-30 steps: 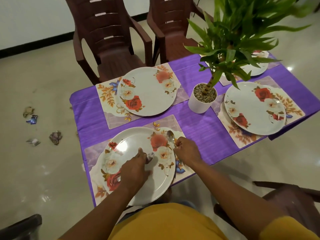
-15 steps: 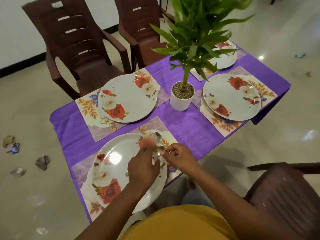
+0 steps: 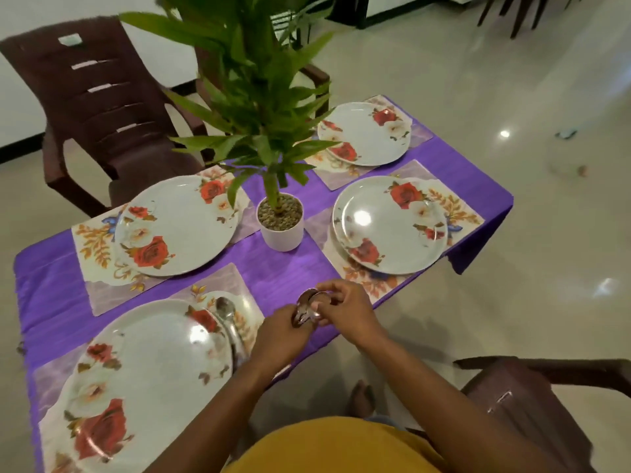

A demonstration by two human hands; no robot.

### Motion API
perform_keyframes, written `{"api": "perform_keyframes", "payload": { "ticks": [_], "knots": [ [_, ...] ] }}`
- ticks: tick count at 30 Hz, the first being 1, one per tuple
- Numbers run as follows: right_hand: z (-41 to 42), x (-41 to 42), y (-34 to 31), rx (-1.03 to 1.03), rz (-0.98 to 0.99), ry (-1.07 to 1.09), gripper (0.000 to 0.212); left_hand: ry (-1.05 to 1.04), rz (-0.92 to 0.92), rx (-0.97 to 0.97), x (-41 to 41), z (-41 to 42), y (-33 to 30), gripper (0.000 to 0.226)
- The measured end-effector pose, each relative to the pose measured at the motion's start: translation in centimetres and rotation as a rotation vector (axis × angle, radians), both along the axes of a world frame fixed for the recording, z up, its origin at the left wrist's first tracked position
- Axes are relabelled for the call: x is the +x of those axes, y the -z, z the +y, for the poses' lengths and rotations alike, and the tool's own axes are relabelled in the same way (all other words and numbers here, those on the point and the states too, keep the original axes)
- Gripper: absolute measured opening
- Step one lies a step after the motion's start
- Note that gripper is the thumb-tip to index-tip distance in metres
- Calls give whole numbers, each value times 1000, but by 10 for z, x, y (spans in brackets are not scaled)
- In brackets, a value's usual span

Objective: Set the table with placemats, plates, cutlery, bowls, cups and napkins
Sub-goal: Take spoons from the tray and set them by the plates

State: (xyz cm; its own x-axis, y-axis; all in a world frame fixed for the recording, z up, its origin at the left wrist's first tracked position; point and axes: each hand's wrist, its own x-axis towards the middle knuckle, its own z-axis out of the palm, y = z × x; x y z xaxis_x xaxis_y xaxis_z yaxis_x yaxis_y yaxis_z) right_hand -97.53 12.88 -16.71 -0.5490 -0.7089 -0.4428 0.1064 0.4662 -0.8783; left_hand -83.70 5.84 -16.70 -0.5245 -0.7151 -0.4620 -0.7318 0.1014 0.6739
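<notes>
Hands: left hand and right hand meet over the near edge of the bench, fingers of both curled round a small cluster of spoons
Spoons in hand: shiny bowls show between the two hands, touching both; how many there are cannot be told
Laid spoon: lies just left of the left hand, on the nearest placemat, beside the right rim of the nearest plate
Far-left setting: flowered plate on its placemat, well apart from the hands
Right setting: plate on a placemat, just beyond the right hand
Far-right setting: plate on a mat at the far corner
Centre: potted plant in a white pot, standing between the settings
Bench cover: purple cloth
Around: brown plastic chairs behind the bench and one at the lower right
</notes>
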Motion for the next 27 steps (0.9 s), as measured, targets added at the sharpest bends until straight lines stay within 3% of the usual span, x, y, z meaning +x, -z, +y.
{"api": "perform_keyframes", "payload": {
  "ticks": [2,6,10,14,19,24,27],
  "knots": [
    [9,-25,-1,-8,-15,25,28,-24,8,17,-26,9,1,24],
    [31,-68,3,47,-3,3,14,-69,20,84,-66,28,6,19],
    [48,-108,-7,30,-153,65,8,-54,27,142,-98,41,10,21],
    [61,-149,-25,0,-289,249,16,-11,-22,167,-119,50,12,20],
    [64,-189,-25,-52,-319,426,24,8,-57,127,-140,46,19,23],
    [56,-209,-23,41,-344,397,39,-10,7,75,-171,26,25,12],
    [49,-219,-19,80,-346,365,38,2,8,21,-190,9,25,21]
  ]
}}
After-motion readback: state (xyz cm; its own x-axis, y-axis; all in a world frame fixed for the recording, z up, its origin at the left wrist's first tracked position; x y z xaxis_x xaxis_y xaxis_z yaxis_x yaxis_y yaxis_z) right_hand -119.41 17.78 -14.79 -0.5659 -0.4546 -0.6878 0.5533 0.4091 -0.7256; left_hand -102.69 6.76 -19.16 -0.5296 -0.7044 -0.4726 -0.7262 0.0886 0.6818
